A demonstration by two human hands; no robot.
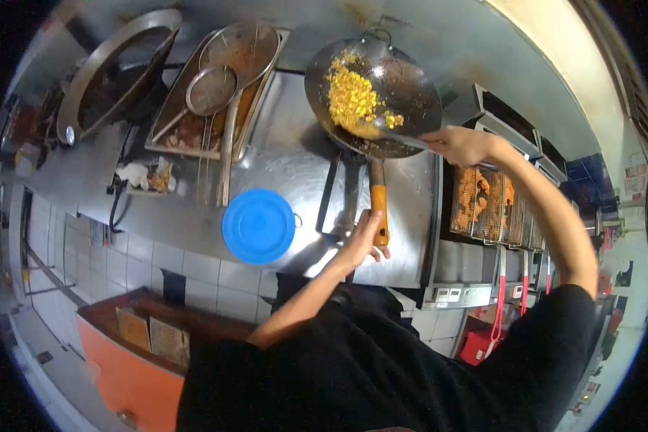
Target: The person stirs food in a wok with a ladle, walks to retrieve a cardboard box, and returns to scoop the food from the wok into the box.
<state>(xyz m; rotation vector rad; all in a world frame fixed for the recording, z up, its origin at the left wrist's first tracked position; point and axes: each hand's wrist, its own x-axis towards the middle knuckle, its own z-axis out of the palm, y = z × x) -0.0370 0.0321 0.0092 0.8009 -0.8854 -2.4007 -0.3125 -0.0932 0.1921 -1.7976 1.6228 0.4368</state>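
Observation:
A dark wok (410, 93) with a looped far handle sits on the steel counter, yellow scrambled egg and crumbly bits (351, 93) heaped on its left side. My right hand (462, 145) is closed round the handle of a metal spatula (407, 140), whose blurred head lies among the food near the wok's front rim. Towards me points the wok's wooden handle (379, 205). Right beside its end is my left hand (360, 243), thumb and fingers apart; the fingertips show just below the handle's end, and the thumb does not cross over it.
A blue plate (259, 226) lies near the counter's front edge. Strainers (212, 90) rest over a metal tray (246, 140), with a large round pan (86, 93) further left. To the right, fryer baskets (493, 230) hold browned fried pieces. An orange cabinet (126, 367) stands behind left.

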